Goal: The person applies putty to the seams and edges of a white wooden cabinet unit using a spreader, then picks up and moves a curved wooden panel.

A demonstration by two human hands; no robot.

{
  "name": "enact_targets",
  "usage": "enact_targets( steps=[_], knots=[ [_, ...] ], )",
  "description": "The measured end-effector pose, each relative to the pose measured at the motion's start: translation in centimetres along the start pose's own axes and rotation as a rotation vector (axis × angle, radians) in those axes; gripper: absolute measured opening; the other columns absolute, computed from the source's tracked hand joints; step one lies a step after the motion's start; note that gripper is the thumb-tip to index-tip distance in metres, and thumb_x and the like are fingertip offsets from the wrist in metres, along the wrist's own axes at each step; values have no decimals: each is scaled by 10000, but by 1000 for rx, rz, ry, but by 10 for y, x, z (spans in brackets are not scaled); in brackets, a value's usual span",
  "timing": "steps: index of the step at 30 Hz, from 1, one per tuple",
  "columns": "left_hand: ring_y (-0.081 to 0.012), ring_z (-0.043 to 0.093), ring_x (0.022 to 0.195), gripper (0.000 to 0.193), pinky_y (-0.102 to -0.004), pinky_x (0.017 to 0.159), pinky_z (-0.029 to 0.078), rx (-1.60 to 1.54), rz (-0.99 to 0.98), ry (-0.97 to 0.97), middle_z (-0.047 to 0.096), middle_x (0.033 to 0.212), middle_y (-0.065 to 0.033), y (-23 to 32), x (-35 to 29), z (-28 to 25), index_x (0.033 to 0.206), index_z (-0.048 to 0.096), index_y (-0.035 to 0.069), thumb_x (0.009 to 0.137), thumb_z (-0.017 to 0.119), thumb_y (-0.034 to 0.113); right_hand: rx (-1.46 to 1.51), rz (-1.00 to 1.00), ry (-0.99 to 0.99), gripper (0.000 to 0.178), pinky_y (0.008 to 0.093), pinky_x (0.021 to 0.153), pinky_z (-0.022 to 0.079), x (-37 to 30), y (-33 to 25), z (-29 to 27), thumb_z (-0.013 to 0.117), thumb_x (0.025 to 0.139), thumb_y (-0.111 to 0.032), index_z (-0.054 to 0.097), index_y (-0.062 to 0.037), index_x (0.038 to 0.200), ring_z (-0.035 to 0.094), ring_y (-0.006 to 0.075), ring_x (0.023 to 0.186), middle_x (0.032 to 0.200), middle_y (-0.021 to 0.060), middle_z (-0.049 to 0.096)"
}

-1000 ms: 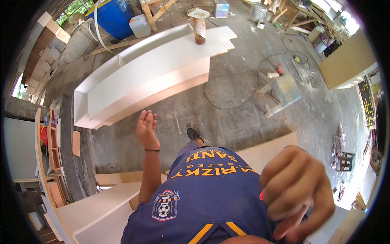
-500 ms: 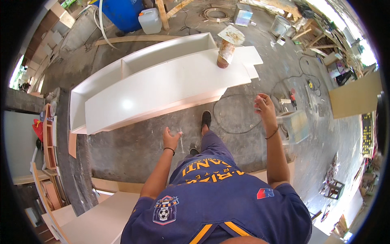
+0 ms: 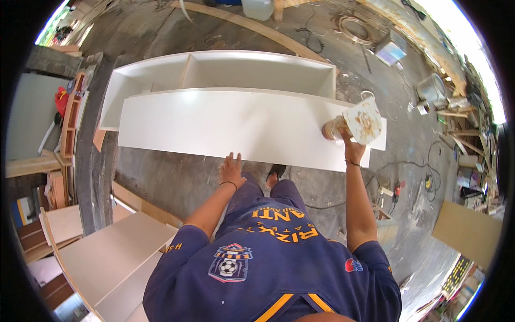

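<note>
- From where I stand, the white cabinet carcass (image 3: 263, 75) lies open side up on the floor, likely stiff and heavy.
- The long white panel (image 3: 214, 121) runs along its near side; it looks rigid and smooth, perhaps slippery, best held by its edges.
- The stained flat piece (image 3: 366, 121) sits over the jar's top, probably light and easily knocked.
- The jar (image 3: 332, 129) is near the panel's right end; I'd grasp its body.
- Right hand (image 3: 352, 147): at the jar, fingertips partly hidden; can't tell whether they've closed.
- Left hand (image 3: 231, 170): by the panel's near edge, fingers spread, holding nothing.
</note>
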State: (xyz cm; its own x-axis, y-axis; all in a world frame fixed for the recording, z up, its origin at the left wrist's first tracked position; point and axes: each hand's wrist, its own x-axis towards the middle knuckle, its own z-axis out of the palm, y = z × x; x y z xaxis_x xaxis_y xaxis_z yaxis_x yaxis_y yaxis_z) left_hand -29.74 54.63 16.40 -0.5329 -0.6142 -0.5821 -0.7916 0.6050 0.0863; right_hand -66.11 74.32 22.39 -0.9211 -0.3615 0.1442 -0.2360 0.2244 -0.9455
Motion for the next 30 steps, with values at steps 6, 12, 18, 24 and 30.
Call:
enact_targets(
  steps=[6, 12, 18, 24, 30],
  knots=[
    [-368, -4, 1439, 984, -593, 1112, 153, 395, 110, -29, -26, 1570, -130, 1, 59, 33, 1509, 96, 224, 754, 720, 322, 9, 32, 16, 588, 332, 898, 458, 3, 16, 7, 831, 700, -174, 559, 1, 1190, 563, 207, 1028, 1147, 79, 600],
    [-418, -54, 1425, 772, -636, 1099, 55, 424, 250, 86, -61, 1571, -121, 11, 119, 57, 1512, 83, 252, 873, 508, 167, -9, -65, -109, 539, 330, 897, 460, 7, 9, 2, 799, 738, -139, 548, -3, 1195, 569, 216, 1000, 1115, 86, 612],
    [-463, -48, 1411, 888, -655, 1086, 53, 412, 344, 106, -43, 1562, -178, 10, 125, 51, 1514, 79, 183, 807, 607, 282, 32, 168, -25, 526, 325, 915, 451, -9, 10, -29, 738, 755, -71, 518, 4, 1227, 551, 200, 1036, 1129, 82, 599],
    [-472, -64, 1405, 908, -689, 1064, 64, 357, 375, 15, -76, 1550, -200, 14, 110, 26, 1506, 79, 139, 792, 626, 265, -38, -4, 61, 691, 343, 926, 464, -55, -59, -67, 770, 685, -11, 452, -10, 1298, 517, 232, 1108, 1229, 103, 526],
    [-464, -60, 1408, 977, -705, 1050, 97, 343, 415, 19, -64, 1551, -188, 11, 85, -4, 1502, 68, 137, 738, 673, 196, -171, -121, 360, 945, 353, 979, 442, -108, -112, -104, 850, 622, -115, 314, -33, 1397, 448, 258, 1205, 1317, 113, 441]
  ],
)
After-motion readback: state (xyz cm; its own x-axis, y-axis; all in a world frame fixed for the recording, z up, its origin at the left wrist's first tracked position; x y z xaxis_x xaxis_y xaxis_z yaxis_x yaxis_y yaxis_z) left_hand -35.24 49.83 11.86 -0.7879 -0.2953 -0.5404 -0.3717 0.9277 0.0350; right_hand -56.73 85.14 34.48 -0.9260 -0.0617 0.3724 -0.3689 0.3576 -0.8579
